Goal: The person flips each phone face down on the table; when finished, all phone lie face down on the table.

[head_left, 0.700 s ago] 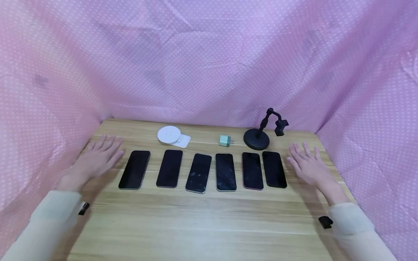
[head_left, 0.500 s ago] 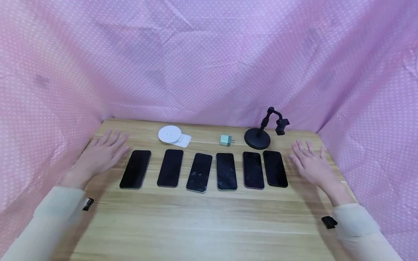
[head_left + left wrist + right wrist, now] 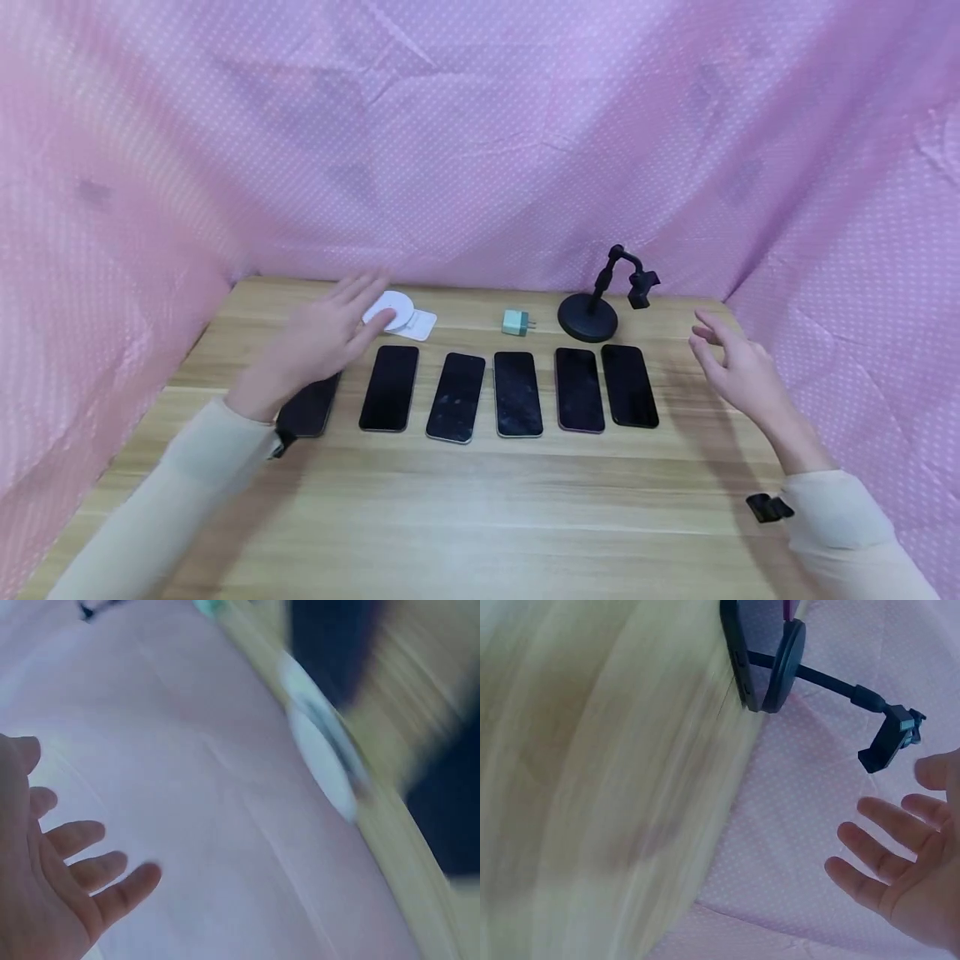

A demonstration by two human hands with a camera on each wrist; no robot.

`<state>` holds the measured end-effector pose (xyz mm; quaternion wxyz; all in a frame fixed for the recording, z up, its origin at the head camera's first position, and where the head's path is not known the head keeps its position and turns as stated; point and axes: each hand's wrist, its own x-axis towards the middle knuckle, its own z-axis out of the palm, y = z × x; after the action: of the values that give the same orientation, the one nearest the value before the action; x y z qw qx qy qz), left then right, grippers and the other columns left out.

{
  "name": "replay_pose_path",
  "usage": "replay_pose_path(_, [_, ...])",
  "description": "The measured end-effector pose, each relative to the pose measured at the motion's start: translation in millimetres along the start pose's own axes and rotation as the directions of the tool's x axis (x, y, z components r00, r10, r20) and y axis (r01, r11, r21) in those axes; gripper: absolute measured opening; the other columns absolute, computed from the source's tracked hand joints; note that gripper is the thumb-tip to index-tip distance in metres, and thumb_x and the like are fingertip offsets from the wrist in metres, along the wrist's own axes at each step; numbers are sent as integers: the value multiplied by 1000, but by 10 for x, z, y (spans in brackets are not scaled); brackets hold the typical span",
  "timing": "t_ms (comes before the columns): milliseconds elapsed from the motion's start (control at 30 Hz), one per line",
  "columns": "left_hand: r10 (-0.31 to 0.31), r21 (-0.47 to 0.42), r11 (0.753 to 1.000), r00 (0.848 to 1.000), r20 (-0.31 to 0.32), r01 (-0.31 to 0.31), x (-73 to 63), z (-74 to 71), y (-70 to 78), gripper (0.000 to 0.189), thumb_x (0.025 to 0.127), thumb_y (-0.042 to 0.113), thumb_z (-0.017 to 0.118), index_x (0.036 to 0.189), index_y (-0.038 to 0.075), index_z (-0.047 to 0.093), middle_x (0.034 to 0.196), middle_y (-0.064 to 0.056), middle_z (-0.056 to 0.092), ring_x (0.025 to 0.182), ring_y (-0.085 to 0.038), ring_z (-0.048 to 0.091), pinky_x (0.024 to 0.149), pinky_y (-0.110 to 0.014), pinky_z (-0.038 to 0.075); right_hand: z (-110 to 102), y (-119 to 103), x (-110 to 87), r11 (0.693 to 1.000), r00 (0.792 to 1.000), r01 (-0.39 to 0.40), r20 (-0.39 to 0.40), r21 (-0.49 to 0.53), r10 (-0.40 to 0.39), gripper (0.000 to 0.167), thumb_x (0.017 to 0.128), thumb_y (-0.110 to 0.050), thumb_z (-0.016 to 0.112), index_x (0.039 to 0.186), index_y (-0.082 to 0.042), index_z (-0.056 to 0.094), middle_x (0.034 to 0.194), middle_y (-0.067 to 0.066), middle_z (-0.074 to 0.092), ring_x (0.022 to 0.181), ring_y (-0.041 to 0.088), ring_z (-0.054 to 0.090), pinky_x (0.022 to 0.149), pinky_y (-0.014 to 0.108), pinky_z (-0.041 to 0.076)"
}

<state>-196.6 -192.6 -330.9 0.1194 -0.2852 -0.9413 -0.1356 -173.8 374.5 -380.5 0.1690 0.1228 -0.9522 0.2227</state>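
My left hand (image 3: 315,333) is raised above the leftmost phone (image 3: 311,410), partly hiding it. Its fingers are extended, slightly blurred, and hold nothing; in the head view they overlap the left side of a white round disc (image 3: 393,307) on a flat white base (image 3: 420,325). In the left wrist view the disc (image 3: 319,761) appears apart from the hand. My right hand (image 3: 742,371) hangs over the table's right side with loosely bent fingers and nothing in them. Closest to it are the rightmost phone (image 3: 630,386) and a black phone stand (image 3: 588,318) with a bent arm.
Several dark-screened phones lie in a row, among them one in the middle (image 3: 517,394). A green plug charger (image 3: 515,322) sits behind them. The wooden table (image 3: 480,517) is bounded at the back and sides by a pink dotted cloth (image 3: 480,150).
My left hand has lifted and moved right, from beside the leftmost phone to above it. My right hand has risen and shifted slightly right, its fingers now bent. The phones stay put.
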Motion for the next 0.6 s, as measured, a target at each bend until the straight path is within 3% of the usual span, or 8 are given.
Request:
replay_pose_path(67, [27,-81,996,1000,8,-26,128,39,183,65,108,47,43,162,15,26,162,-14,32,130,-36,54,115,-56,35,12,20,-6,999,1000,-20,24,48,19,50,106,-21,54,148,4,45,120,28,67,75,36,70,74,54,56])
replay_pose_path(133, [68,-170,983,998,12,-65,257,128,362,64,108,44,44,163,20,22,162,-12,33,116,-33,64,111,-56,40,41,68,-14,994,998,-46,57,101,41,50,106,-19,56,147,7,45,119,29,67,98,47,67,81,41,60])
replay_pose_path(200, [110,-274,957,993,34,-96,375,254,545,62,108,42,45,163,26,21,161,-10,35,103,-28,69,106,-53,47,83,125,-23,984,992,-83,106,157,66,51,106,-18,55,147,9,44,119,31,66,97,45,68,75,26,59])
replay_pose_path(300, [161,-438,893,983,90,-106,510,488,825,61,108,41,48,163,30,23,155,-8,45,106,-18,68,98,-40,54,169,187,-37,954,970,-170,213,247,117,53,107,-19,53,148,12,38,124,34,61,95,36,69,69,19,57])
replay_pose_path(400, [208,-600,797,964,167,-68,611,734,1112,64,106,37,55,162,28,27,145,-8,55,95,-12,70,81,-28,59,264,208,-37,890,927,-296,331,348,178,58,108,-21,51,151,13,32,130,36,55,92,24,69,72,32,62])
replay_pose_path(467, [216,-690,723,949,230,2,678,897,1283,64,105,34,59,161,26,29,138,-7,59,84,-18,71,72,-27,60,320,210,-27,839,896,-373,390,396,215,59,109,-21,50,152,13,29,131,36,52,92,19,68,75,36,63])
replay_pose_path(600, [161,-817,530,919,360,227,840,1222,1581,58,102,25,65,155,25,42,126,-4,62,80,-30,72,64,-35,62,394,222,-4,766,853,-465,458,445,252,59,108,-17,50,151,15,27,119,32,56,85,15,65,73,35,63])
